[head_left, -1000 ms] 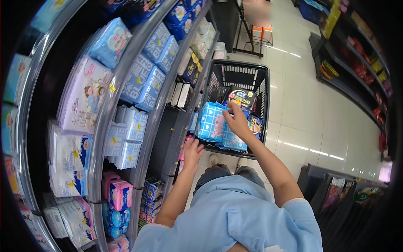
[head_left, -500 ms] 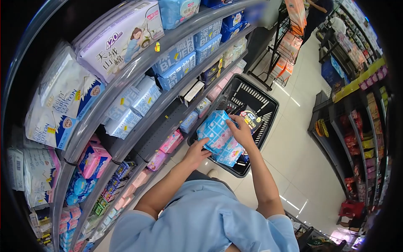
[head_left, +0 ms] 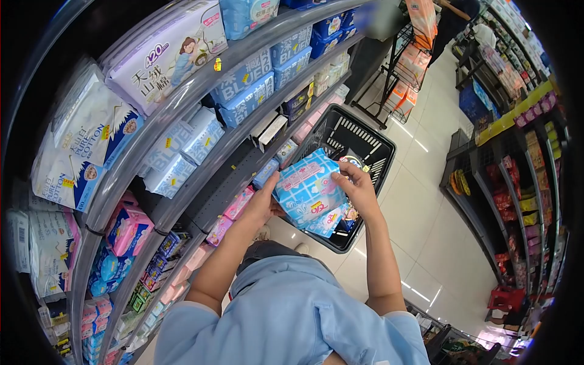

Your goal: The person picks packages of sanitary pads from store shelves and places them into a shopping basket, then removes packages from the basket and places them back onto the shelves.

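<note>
A light-blue checked package [head_left: 311,187] is held up between both hands, above the near end of a black shopping basket [head_left: 384,159]. My left hand [head_left: 265,201] grips its left edge, and my right hand [head_left: 358,187] pinches its right corner between thumb and fingers. Just below it shows part of another light-blue package [head_left: 327,222], lying in the basket. Dark packages there are mostly hidden behind my right hand and the held package.
Curved shelves [head_left: 188,85] with white, lilac, blue and pink packages run along the left. A wire rack [head_left: 389,79] with orange packs stands beyond the basket. More shelves [head_left: 480,182] line the right. A person in dark clothes [head_left: 456,21] is at the top.
The view has swung toward the left shelves. Both hands have taken hold of the checked package, raised it above the basket and turned it, so different print faces up.
</note>
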A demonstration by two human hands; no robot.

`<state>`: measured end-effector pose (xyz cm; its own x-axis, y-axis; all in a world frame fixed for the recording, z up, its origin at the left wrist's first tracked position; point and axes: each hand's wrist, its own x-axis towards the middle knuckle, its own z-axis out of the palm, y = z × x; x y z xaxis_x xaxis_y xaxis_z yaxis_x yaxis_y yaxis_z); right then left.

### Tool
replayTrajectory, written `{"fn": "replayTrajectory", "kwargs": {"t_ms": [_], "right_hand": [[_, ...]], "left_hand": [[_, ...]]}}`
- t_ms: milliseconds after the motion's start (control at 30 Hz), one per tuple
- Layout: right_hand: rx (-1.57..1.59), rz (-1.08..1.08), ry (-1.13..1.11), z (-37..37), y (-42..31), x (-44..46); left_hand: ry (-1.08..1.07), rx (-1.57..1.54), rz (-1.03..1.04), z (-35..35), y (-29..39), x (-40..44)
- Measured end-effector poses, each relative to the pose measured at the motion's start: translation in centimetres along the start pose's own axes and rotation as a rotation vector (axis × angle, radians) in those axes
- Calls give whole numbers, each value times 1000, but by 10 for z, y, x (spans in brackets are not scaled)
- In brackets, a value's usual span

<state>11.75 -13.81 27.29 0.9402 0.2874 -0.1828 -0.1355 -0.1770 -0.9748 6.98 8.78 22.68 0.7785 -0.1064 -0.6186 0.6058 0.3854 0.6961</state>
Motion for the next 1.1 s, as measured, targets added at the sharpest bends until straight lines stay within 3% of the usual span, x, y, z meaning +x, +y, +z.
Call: {"fn": "replayTrajectory", "kwargs": {"t_ms": [33,133,233,267,400,500,533,633,667,767,900,1100], "right_hand": [[17,36,-26,-1,-2,-1],[28,-183,-44,-2,10,-1],[207,-88,-210,2,9,-4],[104,-18,-203,3,4,-7],[173,-8,-213,13,3,-14],[206,-24,-181,25,15,-17],[173,-42,-177,31,19,-18],[43,-114,-197,51,26,-19],[-23,-149,-231,59,24,-21],[-111,-249,-336,86,23,-26],[-169,-323,-402,111,28,-28],[-310,-491,-367,125,29,-24]], "left_hand": [[-15,-9,-12,0,2,-2],[-43,-37,-22,1,4,-8],[-60,-23,-25,4,2,-15],[-81,14,-57,2,3,-17],[-140,252,-132,-22,5,-27],[127,832,292,-33,11,-43],[195,906,261,-28,24,-58],[64,1093,702,-37,25,-73],[-108,1195,662,-38,28,-78],[-175,1402,595,-35,20,-89],[-143,1408,353,-49,21,-91],[111,1493,394,-62,16,-101]]}}
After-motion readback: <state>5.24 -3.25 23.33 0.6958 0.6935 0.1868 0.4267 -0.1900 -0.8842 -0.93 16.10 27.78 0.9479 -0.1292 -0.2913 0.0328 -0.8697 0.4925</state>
